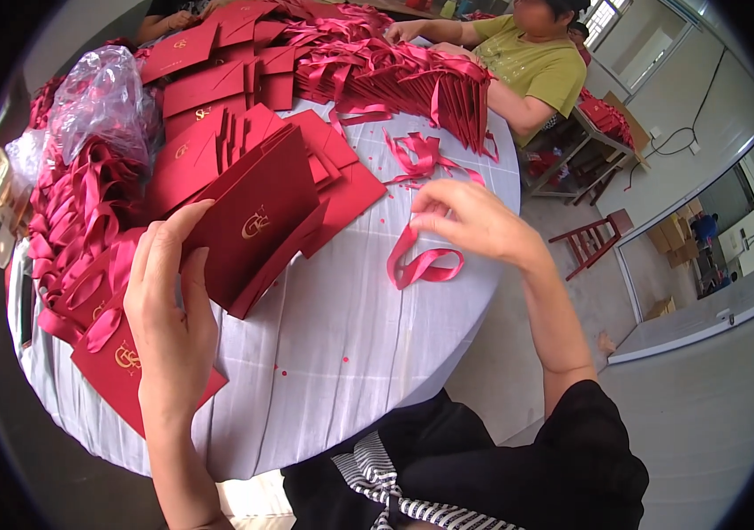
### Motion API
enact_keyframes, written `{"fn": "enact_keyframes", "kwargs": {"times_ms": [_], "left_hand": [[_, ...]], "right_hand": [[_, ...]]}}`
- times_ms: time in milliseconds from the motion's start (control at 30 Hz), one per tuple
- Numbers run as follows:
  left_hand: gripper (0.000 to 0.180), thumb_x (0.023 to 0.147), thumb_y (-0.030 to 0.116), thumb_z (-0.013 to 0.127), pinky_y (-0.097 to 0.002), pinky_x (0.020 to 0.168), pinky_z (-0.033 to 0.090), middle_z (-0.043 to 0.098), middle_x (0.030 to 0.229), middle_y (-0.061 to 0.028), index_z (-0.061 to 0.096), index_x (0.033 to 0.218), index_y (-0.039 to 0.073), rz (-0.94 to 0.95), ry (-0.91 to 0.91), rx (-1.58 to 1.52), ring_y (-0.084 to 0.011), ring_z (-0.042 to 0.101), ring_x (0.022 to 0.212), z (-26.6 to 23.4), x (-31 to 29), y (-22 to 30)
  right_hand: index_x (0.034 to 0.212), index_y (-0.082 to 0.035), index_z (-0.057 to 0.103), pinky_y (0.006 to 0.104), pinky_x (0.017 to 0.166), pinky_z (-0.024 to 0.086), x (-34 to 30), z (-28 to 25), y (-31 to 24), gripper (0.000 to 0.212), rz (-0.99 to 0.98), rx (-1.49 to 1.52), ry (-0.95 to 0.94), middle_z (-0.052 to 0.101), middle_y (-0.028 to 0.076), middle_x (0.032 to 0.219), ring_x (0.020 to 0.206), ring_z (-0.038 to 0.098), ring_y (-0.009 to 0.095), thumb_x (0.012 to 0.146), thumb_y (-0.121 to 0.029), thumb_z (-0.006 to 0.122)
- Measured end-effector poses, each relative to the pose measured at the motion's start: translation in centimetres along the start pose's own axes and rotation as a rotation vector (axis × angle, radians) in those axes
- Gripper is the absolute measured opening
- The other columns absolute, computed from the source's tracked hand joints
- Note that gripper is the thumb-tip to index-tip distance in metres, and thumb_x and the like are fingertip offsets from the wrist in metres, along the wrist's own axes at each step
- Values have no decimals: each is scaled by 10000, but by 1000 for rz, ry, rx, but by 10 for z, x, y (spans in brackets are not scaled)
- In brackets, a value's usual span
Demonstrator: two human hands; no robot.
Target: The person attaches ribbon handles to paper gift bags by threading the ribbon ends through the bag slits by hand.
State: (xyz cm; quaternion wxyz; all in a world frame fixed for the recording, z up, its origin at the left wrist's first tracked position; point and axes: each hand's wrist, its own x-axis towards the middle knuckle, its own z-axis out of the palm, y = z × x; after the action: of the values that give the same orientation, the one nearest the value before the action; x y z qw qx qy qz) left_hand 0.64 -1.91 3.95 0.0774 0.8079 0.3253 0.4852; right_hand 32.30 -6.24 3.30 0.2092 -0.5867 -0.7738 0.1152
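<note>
My left hand grips the left edge of a dark red paper gift bag with a gold emblem, thumb against its front. The bag is tilted above the table, its lower edge toward me. To its right, my right hand pinches a loop of pinkish-red satin ribbon that hangs down to the tablecloth. More loose ribbons lie just beyond my right fingers. Beside my left wrist, finished-looking red bags with ribbon handles overlap in a row.
A round table with a pale cloth carries stacks of flat red bags and a long row of ribboned bags. Clear plastic wrap lies at left. Across the table sits a person in a yellow-green shirt. A red stool stands right.
</note>
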Motion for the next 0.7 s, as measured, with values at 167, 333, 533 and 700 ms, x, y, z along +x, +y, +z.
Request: {"fn": "enact_keyframes", "kwargs": {"times_ms": [167,333,533,700], "left_hand": [[332,790,-131,495,-331,797,445,580,946,-158,561,1094,-14,9,-18,19,-287,572,870,-1,-1,-1],[333,790,-134,491,-328,790,443,579,945,-155,561,1092,-12,23,-12,7,-284,567,859,-2,-1,1],[322,777,-142,509,-293,748,452,586,917,-139,577,1065,-13,-36,-32,-76,-247,576,823,-6,0,4],[316,780,-130,523,-270,757,455,604,937,-117,588,1064,-5,-176,-27,-235,-195,589,848,-12,-2,4]], "right_hand": [[740,20,613,414,583,438,7,4,-13,365,294,-251,-9,573,191,631,627,579,353,850,-326,582],[729,39,607,431,620,464,7,32,-16,453,388,-448,-23,602,205,662,660,603,365,823,-404,613],[768,19,587,325,575,467,8,48,14,233,361,151,189,637,94,677,660,643,164,814,-197,662],[1003,-5,441,289,692,517,17,9,-40,88,68,941,187,625,144,903,742,635,172,933,-48,474]]}}
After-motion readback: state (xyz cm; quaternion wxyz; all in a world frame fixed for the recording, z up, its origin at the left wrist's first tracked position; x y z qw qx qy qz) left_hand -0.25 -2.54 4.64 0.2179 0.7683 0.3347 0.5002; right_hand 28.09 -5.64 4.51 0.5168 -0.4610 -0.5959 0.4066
